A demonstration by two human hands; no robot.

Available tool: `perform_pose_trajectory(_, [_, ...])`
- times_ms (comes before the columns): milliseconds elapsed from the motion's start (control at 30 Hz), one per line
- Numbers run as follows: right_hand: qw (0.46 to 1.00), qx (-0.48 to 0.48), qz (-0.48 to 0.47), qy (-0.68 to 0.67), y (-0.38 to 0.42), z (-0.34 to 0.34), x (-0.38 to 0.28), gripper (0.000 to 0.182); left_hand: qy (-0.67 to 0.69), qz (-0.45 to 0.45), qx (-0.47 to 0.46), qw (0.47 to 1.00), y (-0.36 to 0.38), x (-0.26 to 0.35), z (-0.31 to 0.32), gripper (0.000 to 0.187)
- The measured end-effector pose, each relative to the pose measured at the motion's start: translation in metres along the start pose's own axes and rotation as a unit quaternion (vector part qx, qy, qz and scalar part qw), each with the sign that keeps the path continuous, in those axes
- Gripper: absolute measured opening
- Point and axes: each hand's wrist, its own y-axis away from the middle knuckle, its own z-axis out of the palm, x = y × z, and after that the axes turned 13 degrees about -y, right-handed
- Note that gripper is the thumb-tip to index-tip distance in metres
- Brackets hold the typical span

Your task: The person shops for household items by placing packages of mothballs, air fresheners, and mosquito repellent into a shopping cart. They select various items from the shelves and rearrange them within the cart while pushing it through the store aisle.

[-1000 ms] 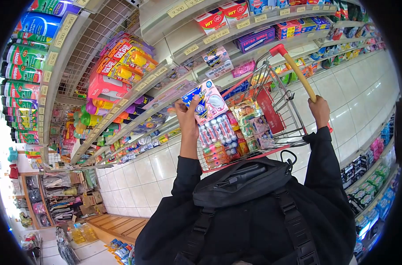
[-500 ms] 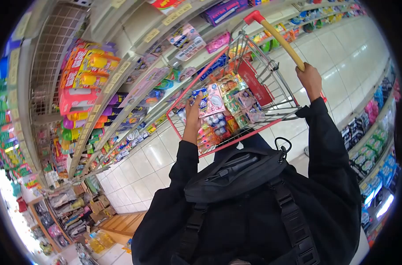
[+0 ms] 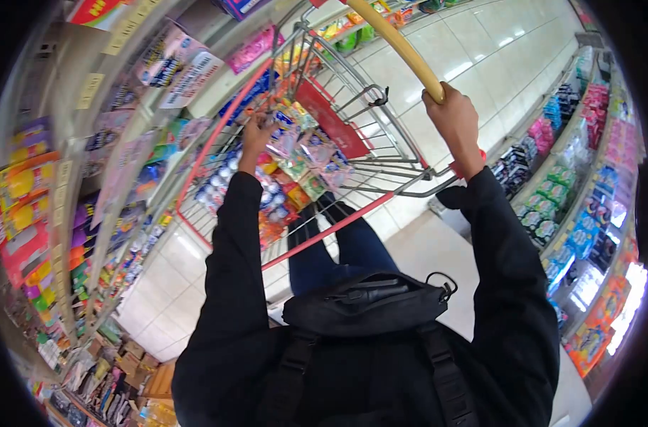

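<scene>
My right hand [image 3: 453,127] is wrapped round the yellow handle [image 3: 396,50] of a shopping cart [image 3: 337,229] with a red rim and metal wire sides. Inside the cart's far part, my left hand [image 3: 256,136] has its fingers closed at the edge of a blue-and-white packet [image 3: 283,135]; its print is blurred. Colourful packets [image 3: 318,151] lie right beside that packet. Closer to me in the basket are blue-and-white round items [image 3: 271,196] and orange-red packs [image 3: 275,229]. A red panel [image 3: 331,117] stands at the handle end.
Shelves of packaged goods [image 3: 169,60] with price strips run close along the left. Another stocked shelf [image 3: 555,188] curves along the right. Pale floor tiles [image 3: 480,53] stretch ahead, and a black bag [image 3: 367,304] hangs at my front.
My left hand has moved deeper into the cart, towards the handle end. The pink-and-white pack beside it no longer shows. My right hand keeps hold of the handle; the view has shifted.
</scene>
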Motion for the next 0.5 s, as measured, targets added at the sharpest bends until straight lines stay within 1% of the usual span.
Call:
perform_pose_trajectory(33, [1.0,-0.003,0.006,0.001,0.0,-0.001,-0.001,0.034,-0.027,-0.02,-0.025,0.999,-0.007,-0.001,0.006,0.039])
perform_pose_trajectory(100, [1.0,-0.001,0.014,0.007,0.0,-0.001,-0.001,0.034,-0.087,-0.054,-0.078,0.992,-0.02,0.018,0.01,0.039])
perform_pose_trajectory(200, [0.999,-0.013,0.026,0.021,-0.001,-0.002,-0.003,0.035,-0.155,-0.044,-0.083,0.983,-0.024,0.023,0.03,0.046])
perform_pose_trajectory(333, [0.999,-0.017,0.021,0.021,0.0,0.001,-0.004,0.035,-0.097,-0.021,0.032,0.995,-0.016,0.019,0.05,0.05])
perform_pose_trajectory(367, [0.999,-0.02,0.024,0.022,0.0,0.001,-0.005,0.035,-0.159,0.017,0.068,0.985,-0.013,0.018,0.049,0.054])
perform_pose_trajectory(467, [0.999,-0.012,0.022,0.029,-0.001,0.001,-0.003,0.036,-0.216,0.013,0.173,0.961,0.009,0.013,0.054,0.059])
perform_pose_trajectory(500, [0.999,-0.008,0.019,0.032,-0.002,0.001,-0.002,0.036,-0.154,-0.064,0.179,0.97,0.016,0.01,0.06,0.065])
